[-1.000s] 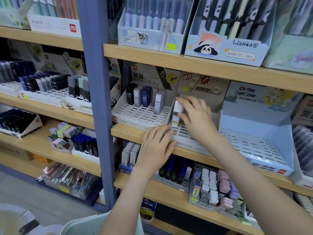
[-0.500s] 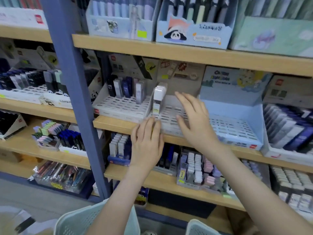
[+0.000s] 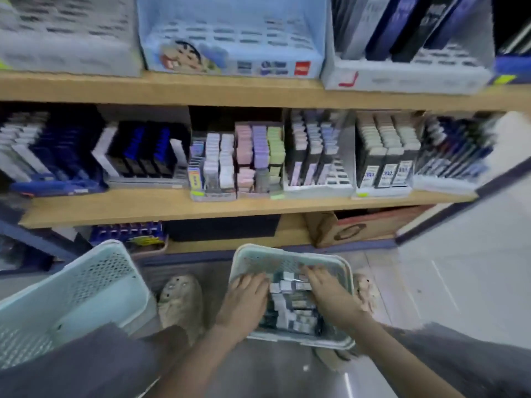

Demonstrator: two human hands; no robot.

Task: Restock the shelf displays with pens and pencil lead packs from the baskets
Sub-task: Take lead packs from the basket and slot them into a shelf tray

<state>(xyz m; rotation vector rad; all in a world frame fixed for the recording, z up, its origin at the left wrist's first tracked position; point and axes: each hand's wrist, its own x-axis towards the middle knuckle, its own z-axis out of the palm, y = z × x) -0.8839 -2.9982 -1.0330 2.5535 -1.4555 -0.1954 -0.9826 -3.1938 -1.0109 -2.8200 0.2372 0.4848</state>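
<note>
change: my left hand (image 3: 247,295) and right hand (image 3: 327,294) have left the shelf display and dropped into the basket (image 3: 290,249) at 6 o'clock; view tipped down.
meaning: I judge one placement done, fetching the next load; restock far from finished.
fingers: both sets lie on the lead packs (image 3: 287,303), left fingers (image 3: 254,280) at the pile's 9 o'clock side, right at its 3 o'clock; can't tell if pinching or just resting, blurred.
task thing: packs heaped in that basket, between my hands.
second basket (image 3: 86,285): 8 o'clock, tilted, contents not visible.
shoe (image 3: 179,297): between the baskets.
lower shelf (image 3: 230,205): stocked rows, labels unreadable.
blue tray (image 3: 230,47): 12 o'clock, looks empty, top cut off.
hidden: the pack I placed is out of frame.
</note>
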